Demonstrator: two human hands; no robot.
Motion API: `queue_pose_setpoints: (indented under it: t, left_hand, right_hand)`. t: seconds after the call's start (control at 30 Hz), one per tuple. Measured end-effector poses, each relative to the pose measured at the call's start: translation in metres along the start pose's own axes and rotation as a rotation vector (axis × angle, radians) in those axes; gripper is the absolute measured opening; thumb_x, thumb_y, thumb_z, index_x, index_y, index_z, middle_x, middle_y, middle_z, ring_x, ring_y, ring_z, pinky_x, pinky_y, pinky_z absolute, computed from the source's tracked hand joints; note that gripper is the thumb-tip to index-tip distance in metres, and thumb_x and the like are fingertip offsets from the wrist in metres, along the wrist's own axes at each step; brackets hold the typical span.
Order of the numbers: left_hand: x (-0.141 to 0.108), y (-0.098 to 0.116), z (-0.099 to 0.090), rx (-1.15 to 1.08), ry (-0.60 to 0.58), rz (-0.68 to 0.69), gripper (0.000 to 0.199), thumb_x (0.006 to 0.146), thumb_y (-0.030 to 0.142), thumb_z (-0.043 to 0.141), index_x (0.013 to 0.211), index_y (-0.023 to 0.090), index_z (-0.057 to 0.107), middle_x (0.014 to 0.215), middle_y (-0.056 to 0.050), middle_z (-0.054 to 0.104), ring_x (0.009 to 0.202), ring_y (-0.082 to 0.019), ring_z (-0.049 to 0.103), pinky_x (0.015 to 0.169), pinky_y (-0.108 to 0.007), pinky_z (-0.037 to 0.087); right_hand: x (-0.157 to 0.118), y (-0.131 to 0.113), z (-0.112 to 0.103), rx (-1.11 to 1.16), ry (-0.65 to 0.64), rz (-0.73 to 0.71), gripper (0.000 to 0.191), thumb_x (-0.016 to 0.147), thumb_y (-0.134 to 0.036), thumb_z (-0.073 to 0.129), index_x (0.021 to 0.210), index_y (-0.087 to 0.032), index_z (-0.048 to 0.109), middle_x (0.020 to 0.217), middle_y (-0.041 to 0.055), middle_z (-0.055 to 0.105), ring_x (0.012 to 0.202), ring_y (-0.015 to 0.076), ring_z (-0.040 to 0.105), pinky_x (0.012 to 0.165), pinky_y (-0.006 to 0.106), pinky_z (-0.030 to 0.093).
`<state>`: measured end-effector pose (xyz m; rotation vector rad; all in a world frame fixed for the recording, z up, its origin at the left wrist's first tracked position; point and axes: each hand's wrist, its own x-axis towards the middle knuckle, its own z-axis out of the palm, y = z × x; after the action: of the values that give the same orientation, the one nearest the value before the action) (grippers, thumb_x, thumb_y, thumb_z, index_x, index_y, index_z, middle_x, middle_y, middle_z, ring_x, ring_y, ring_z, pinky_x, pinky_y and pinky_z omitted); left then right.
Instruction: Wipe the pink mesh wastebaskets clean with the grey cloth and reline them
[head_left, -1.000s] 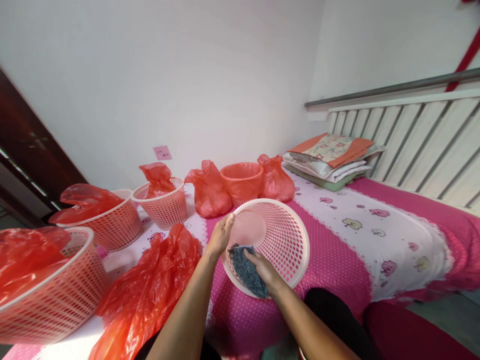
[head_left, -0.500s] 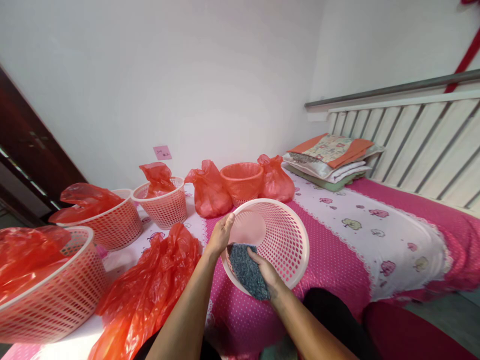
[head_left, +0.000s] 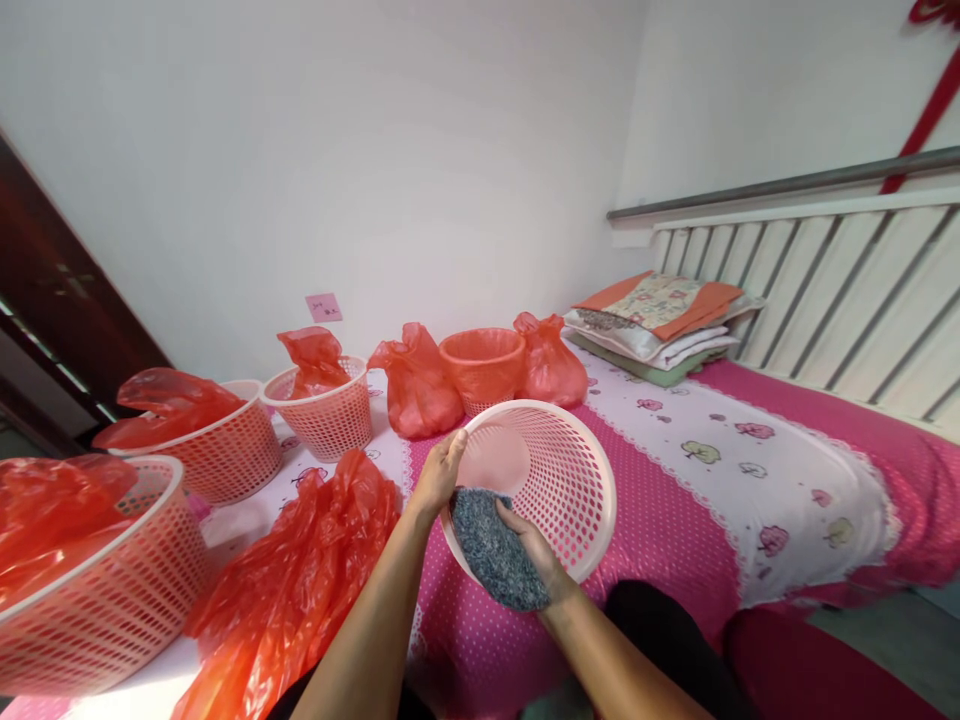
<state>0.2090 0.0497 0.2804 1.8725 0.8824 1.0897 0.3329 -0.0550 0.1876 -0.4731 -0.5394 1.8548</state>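
A pink plastic basket (head_left: 559,470) with a lattice wall lies tilted in front of me, its mouth facing my way. My left hand (head_left: 442,470) grips its rim on the left side, thumb inside the edge. In my right hand (head_left: 529,545) is a dark grey, fuzzy cloth (head_left: 491,550), pressed against the lower left part of the rim. The cloth hides that stretch of rim and some of my fingers.
Crumpled red plastic bags (head_left: 315,580) lie left of my arm. Baskets with red bags, such as this one (head_left: 322,420), stand farther left. Behind are a lined basket (head_left: 484,365) and tied bags (head_left: 420,390). Folded bedding (head_left: 660,320) sits by the white railing (head_left: 825,290).
The cloth in my right hand has shifted slightly down and shows more of its face. My left hand keeps its hold on the basket, which has barely moved.
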Motion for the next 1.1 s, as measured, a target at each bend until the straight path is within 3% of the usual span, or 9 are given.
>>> queue_pose_setpoints:
  t: [0.23, 0.4, 0.47, 0.6, 0.7, 0.77, 0.93, 1.03, 1.1]
  left_hand:
    - [0.002, -0.001, -0.002, 0.015, -0.015, 0.01, 0.067, 0.101, 0.068, 0.04, 0.123, 0.014, 0.075, 0.127, -0.012, 0.078, 0.12, -0.033, 0.069, 0.11, -0.046, 0.05]
    - [0.003, -0.005, -0.003, -0.005, -0.017, 0.008, 0.069, 0.1, 0.068, 0.041, 0.128, 0.014, 0.073, 0.134, -0.013, 0.076, 0.129, -0.035, 0.066, 0.115, -0.048, 0.047]
    - [0.003, -0.005, -0.004, -0.028, -0.027, -0.008, 0.069, 0.1, 0.069, 0.042, 0.128, 0.015, 0.074, 0.134, -0.013, 0.076, 0.128, -0.034, 0.067, 0.114, -0.048, 0.048]
    - [0.005, -0.001, -0.006, -0.038, -0.024, -0.027, 0.069, 0.099, 0.07, 0.043, 0.127, 0.015, 0.074, 0.134, -0.013, 0.076, 0.126, -0.034, 0.069, 0.113, -0.049, 0.05]
    - [0.005, 0.003, -0.008, -0.03, -0.029, -0.026, 0.07, 0.097, 0.072, 0.045, 0.127, 0.016, 0.075, 0.133, -0.012, 0.076, 0.129, -0.035, 0.067, 0.115, -0.049, 0.048]
    - [0.005, 0.005, -0.008, -0.036, -0.039, -0.027, 0.071, 0.096, 0.072, 0.046, 0.128, 0.016, 0.075, 0.135, -0.012, 0.075, 0.13, -0.036, 0.066, 0.115, -0.05, 0.048]
    - [0.004, 0.011, -0.009, 0.022, -0.06, -0.014, 0.069, 0.096, 0.071, 0.045, 0.125, 0.016, 0.076, 0.132, -0.013, 0.077, 0.124, -0.036, 0.069, 0.112, -0.051, 0.049]
    - [0.004, 0.016, -0.011, 0.068, -0.051, -0.031, 0.067, 0.096, 0.069, 0.047, 0.124, 0.016, 0.076, 0.131, -0.014, 0.077, 0.125, -0.037, 0.068, 0.114, -0.052, 0.048]
    - [0.004, 0.016, -0.016, 0.037, -0.125, -0.042, 0.063, 0.093, 0.066, 0.056, 0.132, 0.018, 0.072, 0.139, -0.013, 0.073, 0.13, -0.036, 0.065, 0.116, -0.053, 0.046]
  right_hand:
    - [-0.029, -0.002, -0.001, -0.119, 0.001, 0.098, 0.045, 0.076, -0.052, 0.085, 0.099, -0.015, 0.077, 0.093, 0.0108, 0.081, 0.094, 0.028, 0.078, 0.088, 0.039, 0.057]
    - [-0.063, -0.041, 0.004, -0.477, 0.076, 0.068, 0.047, 0.07, -0.054, 0.091, 0.095, -0.016, 0.078, 0.09, 0.0081, 0.08, 0.082, 0.0257, 0.075, 0.087, 0.039, 0.054]
    - [-0.077, -0.067, 0.011, -0.637, 0.216, -0.097, 0.047, 0.074, -0.06, 0.086, 0.095, -0.019, 0.078, 0.095, 0.0075, 0.081, 0.09, 0.0283, 0.074, 0.089, 0.041, 0.053]
    - [-0.091, -0.113, 0.013, -0.904, 0.627, -0.517, 0.058, 0.082, -0.072, 0.069, 0.102, -0.019, 0.077, 0.102, 0.0104, 0.08, 0.1, 0.0338, 0.071, 0.091, 0.044, 0.053]
    - [-0.091, -0.13, -0.004, -1.037, 0.898, -0.735, 0.059, 0.079, -0.071, 0.064, 0.101, -0.017, 0.075, 0.101, 0.0126, 0.078, 0.1, 0.0344, 0.069, 0.09, 0.044, 0.052]
    - [-0.088, -0.133, -0.02, -1.078, 0.993, -0.814, 0.058, 0.076, -0.068, 0.065, 0.103, -0.018, 0.074, 0.107, 0.0133, 0.078, 0.105, 0.034, 0.069, 0.093, 0.044, 0.052]
    - [-0.082, -0.126, -0.047, -1.098, 0.907, -0.57, 0.053, 0.074, -0.07, 0.063, 0.082, -0.018, 0.072, 0.08, 0.0079, 0.076, 0.08, 0.0293, 0.069, 0.072, 0.038, 0.052]
    - [-0.08, -0.123, -0.048, -1.132, 0.926, -0.588, 0.05, 0.073, -0.069, 0.061, 0.07, -0.019, 0.067, 0.066, 0.0042, 0.069, 0.07, 0.0249, 0.064, 0.063, 0.034, 0.048]
    - [-0.08, -0.122, -0.047, -1.147, 0.958, -0.606, 0.05, 0.073, -0.07, 0.06, 0.066, -0.021, 0.063, 0.062, 0.0023, 0.064, 0.066, 0.0222, 0.059, 0.061, 0.032, 0.045]
